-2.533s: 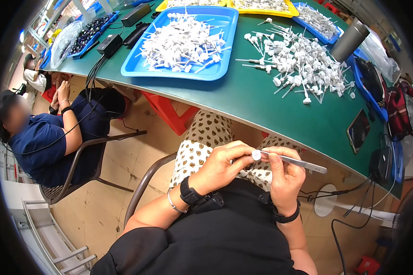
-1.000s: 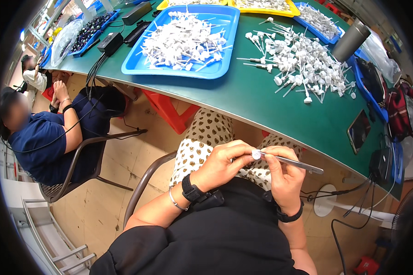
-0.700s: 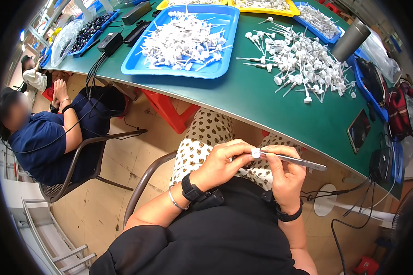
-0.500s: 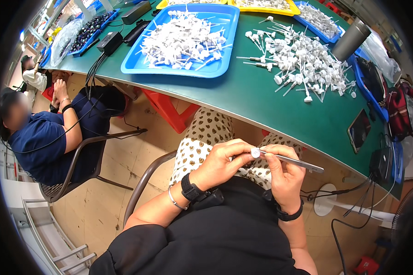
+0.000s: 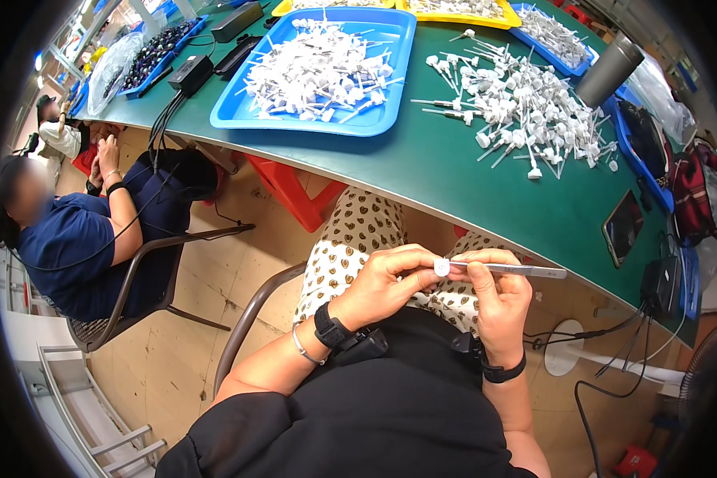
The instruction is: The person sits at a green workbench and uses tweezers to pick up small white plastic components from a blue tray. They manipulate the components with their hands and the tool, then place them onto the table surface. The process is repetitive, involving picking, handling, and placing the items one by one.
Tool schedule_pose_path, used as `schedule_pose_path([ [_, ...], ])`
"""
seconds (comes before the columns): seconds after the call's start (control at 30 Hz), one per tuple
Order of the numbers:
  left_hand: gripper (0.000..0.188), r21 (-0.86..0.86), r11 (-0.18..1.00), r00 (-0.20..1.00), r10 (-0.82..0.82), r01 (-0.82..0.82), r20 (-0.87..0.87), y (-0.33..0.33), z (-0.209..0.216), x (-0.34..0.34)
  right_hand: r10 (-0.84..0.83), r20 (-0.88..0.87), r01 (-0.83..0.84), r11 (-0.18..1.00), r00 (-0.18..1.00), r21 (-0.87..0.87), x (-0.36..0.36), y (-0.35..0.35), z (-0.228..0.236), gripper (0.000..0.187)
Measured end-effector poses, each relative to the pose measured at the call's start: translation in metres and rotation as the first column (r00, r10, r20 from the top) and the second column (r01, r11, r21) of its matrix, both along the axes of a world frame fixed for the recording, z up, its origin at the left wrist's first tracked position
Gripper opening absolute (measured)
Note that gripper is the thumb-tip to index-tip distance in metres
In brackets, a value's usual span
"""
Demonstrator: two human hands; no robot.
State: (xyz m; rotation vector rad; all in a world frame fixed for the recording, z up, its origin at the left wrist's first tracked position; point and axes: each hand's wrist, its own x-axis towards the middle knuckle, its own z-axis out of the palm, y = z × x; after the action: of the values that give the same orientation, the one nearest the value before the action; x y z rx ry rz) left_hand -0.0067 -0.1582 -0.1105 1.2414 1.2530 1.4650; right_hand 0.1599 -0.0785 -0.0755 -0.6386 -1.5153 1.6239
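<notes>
Over my lap, my left hand (image 5: pixel 390 283) pinches a small round white plastic part (image 5: pixel 442 268) between thumb and fingers. My right hand (image 5: pixel 498 299) grips a slim metal pair of tweezers (image 5: pixel 530 271), its shank pointing off to the right. The tweezers' tip meets the white part or ends right beside it; which one is too small to tell. On the green table ahead lies a loose heap of white plastic pump heads with thin tubes (image 5: pixel 526 103). More of the same fill a blue tray (image 5: pixel 231 117) to its left.
A grey metal cylinder (image 5: pixel 611 68) stands right of the heap. A phone (image 5: pixel 624 227) lies near the table's right end, beside a black box with cables (image 5: pixel 661 283). Yellow trays (image 5: pixel 506 20) line the far side. At left, a co-worker in dark blue (image 5: pixel 76 239) sits on a chair.
The tweezers have swung from slanting down rightward to nearly level, their outer end rising. My right hand has turned slightly with them; my left hand and the white part have barely moved.
</notes>
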Motion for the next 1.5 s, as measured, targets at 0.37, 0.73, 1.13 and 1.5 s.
schedule_pose_path([
  [0.37,0.019,0.141,0.987,0.958,0.113,-0.078,-0.263,0.001,-0.003,-0.002,-0.16,0.13,0.091,0.9,0.978,0.425,-0.003,-0.006,-0.006,0.008],
  [0.73,0.02,0.152,0.985,0.95,0.119,-0.077,-0.29,0.0,-0.001,-0.003,-0.16,0.093,0.124,0.94,0.983,0.317,-0.005,-0.008,-0.008,0.008],
  [1.13,0.017,0.129,0.989,0.961,0.105,-0.074,-0.257,0.0,-0.003,-0.002,-0.197,0.082,0.146,0.897,0.977,0.418,-0.008,-0.008,-0.01,0.007],
  [1.5,0.018,0.133,0.988,0.961,0.113,-0.081,-0.254,0.0,-0.003,-0.002,-0.198,0.114,0.126,0.883,0.973,0.452,-0.007,-0.007,-0.01,0.008],
])
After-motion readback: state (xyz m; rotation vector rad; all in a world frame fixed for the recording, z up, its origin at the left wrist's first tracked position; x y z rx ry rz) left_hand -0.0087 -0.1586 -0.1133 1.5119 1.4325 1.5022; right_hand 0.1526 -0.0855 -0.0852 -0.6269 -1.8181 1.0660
